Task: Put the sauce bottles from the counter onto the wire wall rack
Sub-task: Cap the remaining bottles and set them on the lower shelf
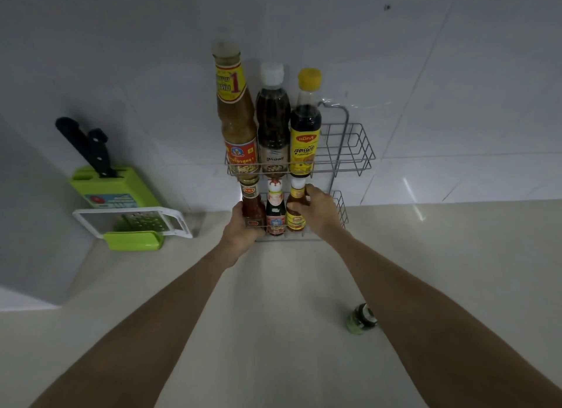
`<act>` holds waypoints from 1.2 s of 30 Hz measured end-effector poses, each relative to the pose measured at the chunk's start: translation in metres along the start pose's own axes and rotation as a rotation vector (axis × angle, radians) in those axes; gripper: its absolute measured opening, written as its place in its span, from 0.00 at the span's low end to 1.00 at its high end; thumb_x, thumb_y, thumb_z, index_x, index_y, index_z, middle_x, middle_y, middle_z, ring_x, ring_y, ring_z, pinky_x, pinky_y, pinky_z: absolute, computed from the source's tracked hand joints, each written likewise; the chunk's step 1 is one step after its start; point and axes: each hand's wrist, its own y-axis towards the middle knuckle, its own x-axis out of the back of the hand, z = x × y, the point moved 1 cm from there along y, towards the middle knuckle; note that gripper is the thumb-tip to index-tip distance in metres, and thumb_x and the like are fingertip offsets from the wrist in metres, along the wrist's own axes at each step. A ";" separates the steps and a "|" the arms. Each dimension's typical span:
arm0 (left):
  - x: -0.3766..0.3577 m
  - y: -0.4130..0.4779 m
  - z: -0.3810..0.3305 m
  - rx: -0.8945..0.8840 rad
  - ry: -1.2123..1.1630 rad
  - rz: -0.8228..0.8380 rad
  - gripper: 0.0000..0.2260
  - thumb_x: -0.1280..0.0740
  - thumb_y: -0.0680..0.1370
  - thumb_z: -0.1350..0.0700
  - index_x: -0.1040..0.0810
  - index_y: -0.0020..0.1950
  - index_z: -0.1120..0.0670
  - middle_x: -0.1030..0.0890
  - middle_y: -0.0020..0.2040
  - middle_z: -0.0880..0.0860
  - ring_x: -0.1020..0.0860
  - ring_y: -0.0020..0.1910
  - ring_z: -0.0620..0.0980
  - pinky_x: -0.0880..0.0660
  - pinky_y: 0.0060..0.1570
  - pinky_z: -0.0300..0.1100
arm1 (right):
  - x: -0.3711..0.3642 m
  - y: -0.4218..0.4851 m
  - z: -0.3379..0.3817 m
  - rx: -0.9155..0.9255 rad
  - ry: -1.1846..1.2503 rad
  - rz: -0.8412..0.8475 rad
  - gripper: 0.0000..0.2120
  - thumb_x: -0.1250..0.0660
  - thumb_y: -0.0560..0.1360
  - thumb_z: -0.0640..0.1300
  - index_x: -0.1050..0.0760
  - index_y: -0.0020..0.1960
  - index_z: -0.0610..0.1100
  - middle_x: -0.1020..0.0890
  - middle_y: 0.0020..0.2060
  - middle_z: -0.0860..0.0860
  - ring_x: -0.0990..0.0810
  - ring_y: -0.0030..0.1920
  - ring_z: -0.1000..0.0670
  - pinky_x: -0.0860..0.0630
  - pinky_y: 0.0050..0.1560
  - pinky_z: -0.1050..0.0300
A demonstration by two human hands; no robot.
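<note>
Basically left hand (pixel 243 231) gripped red bottle (pixel 253 208), right hand (pixel 319 213) gripped yellow-label bottle (pixel 295 216), mid-frame, packing rack (pixel 359 152) tight.

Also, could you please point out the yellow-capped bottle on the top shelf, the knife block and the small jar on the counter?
yellow-capped bottle (pixel 305 146): head view, on its yellow label.
knife block (pixel 114 189): head view, on its green front face.
small jar (pixel 362 319): head view, on its side.

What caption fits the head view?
Both hands steady small bottles on the wire rack's lower shelf.
</note>
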 end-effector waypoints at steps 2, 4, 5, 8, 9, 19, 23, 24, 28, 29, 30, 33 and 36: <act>0.000 0.001 0.000 0.011 0.010 0.015 0.37 0.27 0.68 0.65 0.40 0.73 0.51 0.26 0.57 0.49 0.28 0.59 0.51 0.32 0.57 0.45 | -0.006 -0.002 -0.005 -0.015 -0.021 0.024 0.17 0.27 0.71 0.48 0.25 0.54 0.40 0.17 0.49 0.43 0.20 0.50 0.42 0.29 0.43 0.56; 0.001 0.001 0.000 0.012 0.031 0.030 0.38 0.26 0.68 0.63 0.41 0.73 0.51 0.27 0.58 0.49 0.29 0.60 0.51 0.31 0.59 0.46 | -0.011 -0.003 -0.009 -0.033 -0.026 0.018 0.17 0.28 0.72 0.48 0.26 0.54 0.40 0.17 0.50 0.43 0.20 0.51 0.42 0.29 0.44 0.56; 0.002 0.001 -0.001 0.011 0.039 0.041 0.39 0.25 0.67 0.63 0.41 0.74 0.52 0.27 0.59 0.49 0.29 0.61 0.51 0.31 0.60 0.46 | -0.012 -0.004 -0.009 -0.040 -0.036 0.026 0.17 0.28 0.73 0.48 0.26 0.55 0.39 0.18 0.51 0.43 0.20 0.52 0.42 0.30 0.45 0.57; 0.004 0.000 -0.005 -0.001 0.042 0.084 0.39 0.27 0.69 0.67 0.43 0.75 0.53 0.29 0.61 0.48 0.30 0.63 0.50 0.33 0.58 0.43 | -0.011 -0.004 -0.007 -0.062 -0.018 0.114 0.18 0.32 0.76 0.47 0.28 0.61 0.39 0.19 0.55 0.41 0.21 0.56 0.41 0.28 0.50 0.55; 0.003 -0.003 -0.008 -0.006 0.038 0.100 0.39 0.28 0.70 0.67 0.44 0.75 0.53 0.30 0.61 0.48 0.31 0.63 0.50 0.34 0.57 0.42 | -0.009 -0.007 -0.006 -0.066 -0.008 0.155 0.20 0.33 0.77 0.46 0.31 0.65 0.39 0.20 0.58 0.41 0.22 0.59 0.40 0.27 0.54 0.53; -0.056 -0.078 0.011 -0.222 0.175 0.006 0.34 0.35 0.75 0.68 0.44 0.77 0.52 0.34 0.75 0.51 0.35 0.73 0.51 0.38 0.59 0.32 | 0.084 -0.112 -0.074 -0.091 0.091 -0.150 0.21 0.42 0.72 0.25 0.21 0.57 0.42 0.16 0.51 0.48 0.17 0.52 0.48 0.23 0.59 0.57; -0.103 -0.104 0.032 -0.210 0.298 0.303 0.36 0.33 0.74 0.66 0.44 0.78 0.51 0.44 0.79 0.49 0.45 0.78 0.51 0.38 0.72 0.43 | 0.099 -0.175 -0.124 -0.208 -0.075 -0.017 0.25 0.41 0.68 0.24 0.20 0.58 0.43 0.17 0.55 0.46 0.19 0.55 0.47 0.25 0.58 0.60; -0.115 -0.110 0.034 -0.197 0.321 0.386 0.37 0.32 0.74 0.65 0.45 0.78 0.51 0.46 0.80 0.49 0.47 0.78 0.51 0.38 0.73 0.46 | 0.096 -0.187 -0.137 -0.232 -0.134 0.084 0.24 0.39 0.69 0.27 0.22 0.61 0.43 0.19 0.59 0.45 0.21 0.59 0.46 0.26 0.61 0.57; -0.155 -0.120 0.041 -0.158 0.399 0.549 0.40 0.26 0.72 0.59 0.46 0.78 0.54 0.46 0.79 0.51 0.47 0.78 0.51 0.42 0.74 0.46 | 0.080 -0.217 -0.172 -0.212 -0.370 0.317 0.27 0.31 0.73 0.44 0.31 0.71 0.50 0.27 0.69 0.48 0.30 0.67 0.42 0.33 0.66 0.52; -0.162 -0.120 0.044 -0.153 0.411 0.553 0.41 0.26 0.71 0.59 0.45 0.78 0.54 0.44 0.79 0.52 0.45 0.78 0.52 0.42 0.74 0.45 | 0.075 -0.221 -0.175 -0.220 -0.380 0.306 0.27 0.30 0.73 0.45 0.31 0.71 0.49 0.27 0.68 0.47 0.30 0.66 0.41 0.33 0.64 0.52; -0.169 -0.120 0.045 -0.156 0.413 0.553 0.40 0.25 0.71 0.59 0.42 0.77 0.53 0.41 0.78 0.53 0.42 0.77 0.53 0.40 0.72 0.44 | 0.072 -0.223 -0.178 -0.222 -0.395 0.283 0.26 0.30 0.73 0.45 0.30 0.70 0.49 0.26 0.67 0.47 0.30 0.64 0.41 0.31 0.62 0.52; -0.185 -0.120 0.044 -0.165 0.369 0.502 0.30 0.25 0.71 0.60 0.32 0.71 0.57 0.29 0.71 0.55 0.32 0.71 0.56 0.36 0.59 0.37 | 0.070 -0.224 -0.182 -0.176 -0.406 0.199 0.21 0.31 0.73 0.43 0.26 0.66 0.47 0.22 0.60 0.45 0.26 0.59 0.40 0.28 0.56 0.51; -0.192 -0.119 0.045 -0.169 0.337 0.450 0.21 0.26 0.72 0.58 0.27 0.63 0.56 0.20 0.59 0.56 0.23 0.59 0.55 0.26 0.56 0.43 | 0.079 -0.216 -0.179 -0.131 -0.220 0.123 0.19 0.29 0.70 0.36 0.21 0.61 0.42 0.21 0.53 0.42 0.21 0.52 0.40 0.26 0.53 0.53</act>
